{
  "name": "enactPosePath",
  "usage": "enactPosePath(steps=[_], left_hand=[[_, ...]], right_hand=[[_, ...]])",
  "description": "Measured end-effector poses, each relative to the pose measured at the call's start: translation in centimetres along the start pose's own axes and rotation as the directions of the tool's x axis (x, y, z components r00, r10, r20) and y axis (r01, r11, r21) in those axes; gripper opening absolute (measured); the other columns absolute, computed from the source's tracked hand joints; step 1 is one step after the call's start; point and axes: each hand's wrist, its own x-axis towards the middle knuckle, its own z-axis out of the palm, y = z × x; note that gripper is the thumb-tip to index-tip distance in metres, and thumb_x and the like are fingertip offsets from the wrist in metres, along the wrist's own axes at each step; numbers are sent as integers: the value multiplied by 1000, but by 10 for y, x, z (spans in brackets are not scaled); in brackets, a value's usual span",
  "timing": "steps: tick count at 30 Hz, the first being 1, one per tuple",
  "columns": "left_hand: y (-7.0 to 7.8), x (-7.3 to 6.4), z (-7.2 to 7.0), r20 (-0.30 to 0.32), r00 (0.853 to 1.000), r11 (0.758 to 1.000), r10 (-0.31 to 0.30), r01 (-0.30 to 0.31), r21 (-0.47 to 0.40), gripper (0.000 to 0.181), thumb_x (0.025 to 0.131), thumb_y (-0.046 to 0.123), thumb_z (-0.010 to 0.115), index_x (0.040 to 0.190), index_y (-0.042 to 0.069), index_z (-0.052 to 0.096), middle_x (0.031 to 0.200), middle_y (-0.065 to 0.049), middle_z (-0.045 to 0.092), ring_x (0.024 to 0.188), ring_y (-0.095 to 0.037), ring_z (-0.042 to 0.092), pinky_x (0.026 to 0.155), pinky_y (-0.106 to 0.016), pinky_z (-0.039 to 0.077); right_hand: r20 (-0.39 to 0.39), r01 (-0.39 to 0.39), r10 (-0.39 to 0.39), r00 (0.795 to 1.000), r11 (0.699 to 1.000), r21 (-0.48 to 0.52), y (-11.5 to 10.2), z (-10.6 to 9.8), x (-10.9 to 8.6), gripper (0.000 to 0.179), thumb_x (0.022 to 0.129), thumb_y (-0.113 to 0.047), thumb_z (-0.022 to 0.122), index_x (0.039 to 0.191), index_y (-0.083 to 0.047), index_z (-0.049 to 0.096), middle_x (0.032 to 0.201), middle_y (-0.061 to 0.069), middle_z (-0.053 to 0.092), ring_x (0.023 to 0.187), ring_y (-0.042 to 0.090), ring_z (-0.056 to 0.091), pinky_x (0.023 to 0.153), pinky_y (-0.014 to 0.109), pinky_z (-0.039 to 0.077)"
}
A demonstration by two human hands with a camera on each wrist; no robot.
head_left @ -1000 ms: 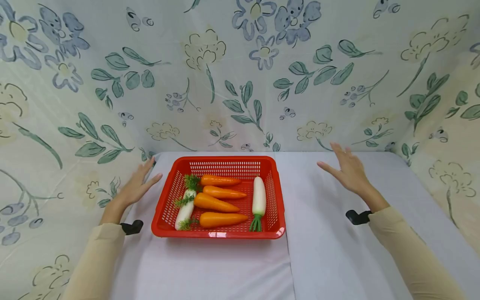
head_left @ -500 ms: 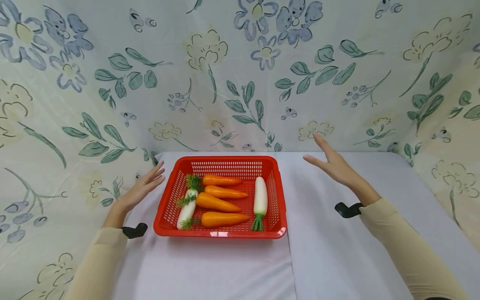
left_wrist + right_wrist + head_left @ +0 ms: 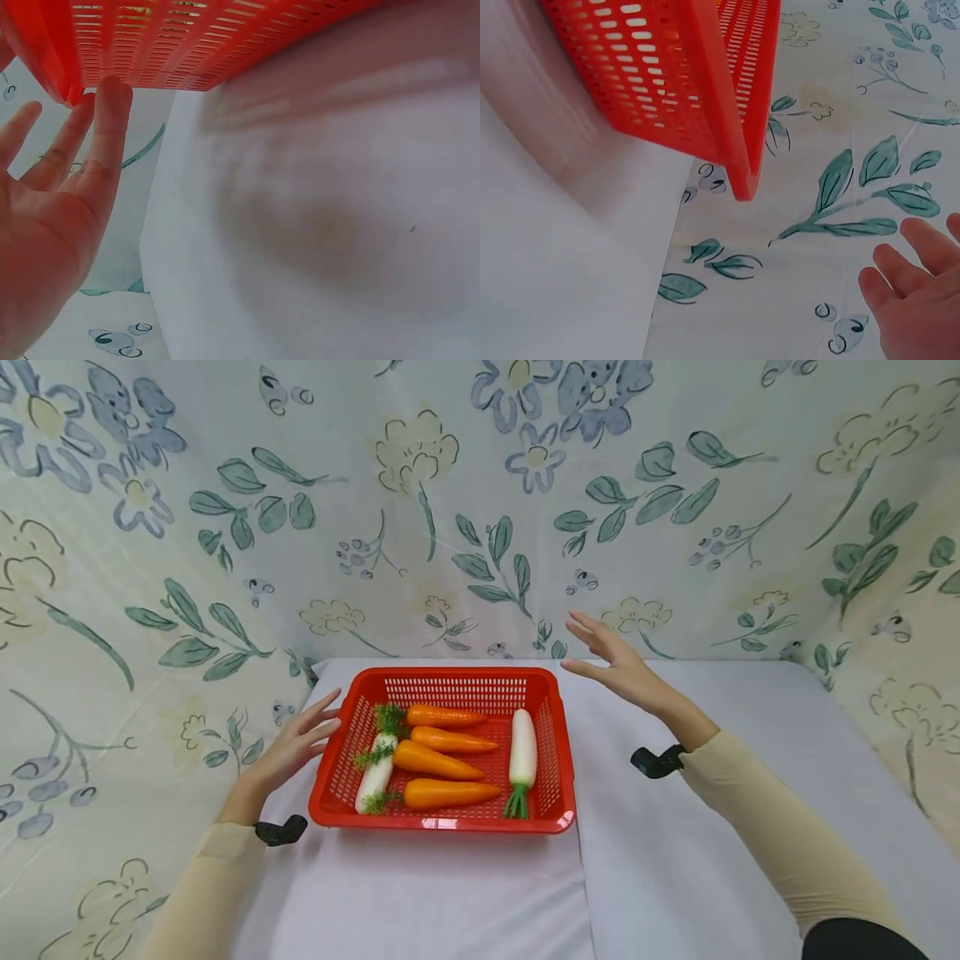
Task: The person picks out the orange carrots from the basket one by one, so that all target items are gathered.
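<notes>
I'm looking at a white-covered surface, with floral cloth hanging behind it and at both sides. Toward the back stands a red basket. In it I count four carrots, tips to the right, between a white radish partly hidden by green fronds and a second radish, stem end toward me. The person's left grip is wide, right by the basket's left wall; I can't tell whether it touches. The right grip, also wide, is apart from the basket, off its far right corner.
</notes>
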Motion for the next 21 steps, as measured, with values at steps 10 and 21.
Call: enactPosePath(steps=[10, 21], left_hand=[[2, 0, 10, -48, 999, 999, -11, 9, -47, 69, 103, 29, 55, 161, 23, 18, 146, -21, 36, 115, -20, 54, 92, -38, 54], [-1, 0, 10, -15, 999, 992, 40, -41, -122, 58, 106, 22, 51, 158, 14, 28, 136, -19, 40, 108, -14, 57, 84, -31, 57]], right_hand=[[155, 51, -81, 985, 981, 189, -13, 37, 32, 63, 99, -20, 62, 156, -18, 34, 156, 9, 39, 143, 31, 35, 111, 63, 30], [216, 34, -80, 973, 977, 209, -22, 90, 60, 54, 98, -15, 65, 148, -8, 46, 145, 16, 51, 134, 34, 48, 108, 53, 41]])
